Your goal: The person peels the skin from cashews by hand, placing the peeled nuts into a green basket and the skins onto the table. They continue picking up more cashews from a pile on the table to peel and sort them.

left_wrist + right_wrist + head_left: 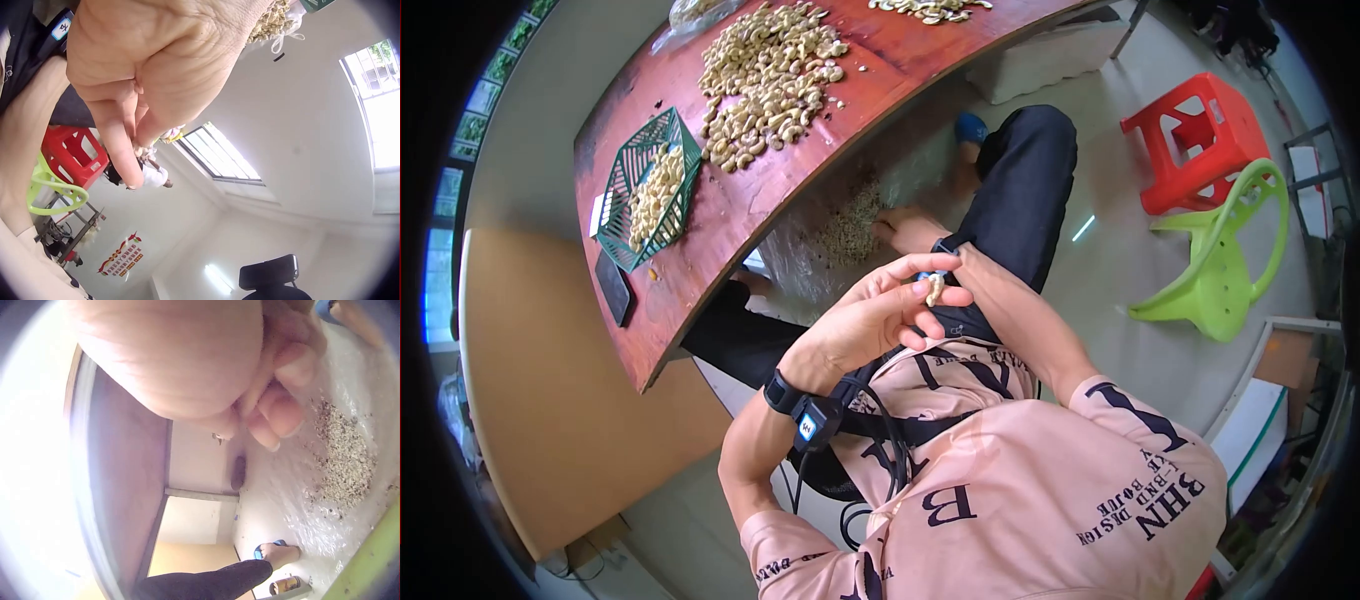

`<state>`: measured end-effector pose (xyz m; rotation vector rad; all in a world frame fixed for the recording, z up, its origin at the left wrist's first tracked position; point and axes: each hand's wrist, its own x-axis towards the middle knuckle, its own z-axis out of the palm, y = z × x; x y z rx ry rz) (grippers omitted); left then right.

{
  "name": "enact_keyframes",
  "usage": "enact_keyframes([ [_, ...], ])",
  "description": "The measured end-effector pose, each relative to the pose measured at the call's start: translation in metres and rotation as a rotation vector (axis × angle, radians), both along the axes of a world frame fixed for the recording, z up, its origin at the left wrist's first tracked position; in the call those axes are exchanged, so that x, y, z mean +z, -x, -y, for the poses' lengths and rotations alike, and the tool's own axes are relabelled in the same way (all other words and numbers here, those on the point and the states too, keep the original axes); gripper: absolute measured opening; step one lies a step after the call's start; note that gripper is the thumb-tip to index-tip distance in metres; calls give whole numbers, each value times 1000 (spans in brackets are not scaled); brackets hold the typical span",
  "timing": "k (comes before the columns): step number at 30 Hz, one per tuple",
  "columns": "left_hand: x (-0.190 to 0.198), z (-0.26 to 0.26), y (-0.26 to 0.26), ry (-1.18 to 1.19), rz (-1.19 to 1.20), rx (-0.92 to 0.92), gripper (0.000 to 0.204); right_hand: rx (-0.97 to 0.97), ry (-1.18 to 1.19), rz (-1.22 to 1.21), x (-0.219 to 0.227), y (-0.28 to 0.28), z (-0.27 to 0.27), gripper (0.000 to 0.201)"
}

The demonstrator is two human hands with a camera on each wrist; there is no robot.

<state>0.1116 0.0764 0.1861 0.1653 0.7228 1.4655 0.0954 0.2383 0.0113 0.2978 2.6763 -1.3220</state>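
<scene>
In the head view my left hand (865, 325), palm turned up, pinches a pale cashew nut (935, 290) between thumb and fingers above my lap. Seen from the left wrist, the hand (150, 69) mostly hides the nut behind its fingertips. My right hand (908, 230) hangs lower, over the plastic sheet (785, 265) on the floor. Its fingers (275, 419) are loosely curled in the right wrist view, with nothing visible held in them. A small brownish scrap (217, 438) shows beside the thumb. Peeled bits (344, 456) lie heaped on the sheet below.
A large pile of cashews (765, 80) covers part of the red table (700, 240). A green basket (685, 165) there holds paler nuts, beside a dark phone (613, 288). A red stool (1200, 140) and a lime-green seat (1225, 265) stand on the right.
</scene>
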Motion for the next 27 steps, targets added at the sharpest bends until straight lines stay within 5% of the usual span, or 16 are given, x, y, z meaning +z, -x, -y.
enact_keyframes([
  [19,-10,-11,-10,-25,-35,-24,43,20,-8,-1,-5,-5,2,32],
  [23,4,-12,-13,67,-61,3,39,110,-40,-15,-15,0,2,29],
  [26,4,-13,-13,118,-37,66,38,213,-189,-120,-65,15,7,31],
  [27,0,-14,-10,62,-9,61,34,138,-65,-90,-36,3,6,35],
])
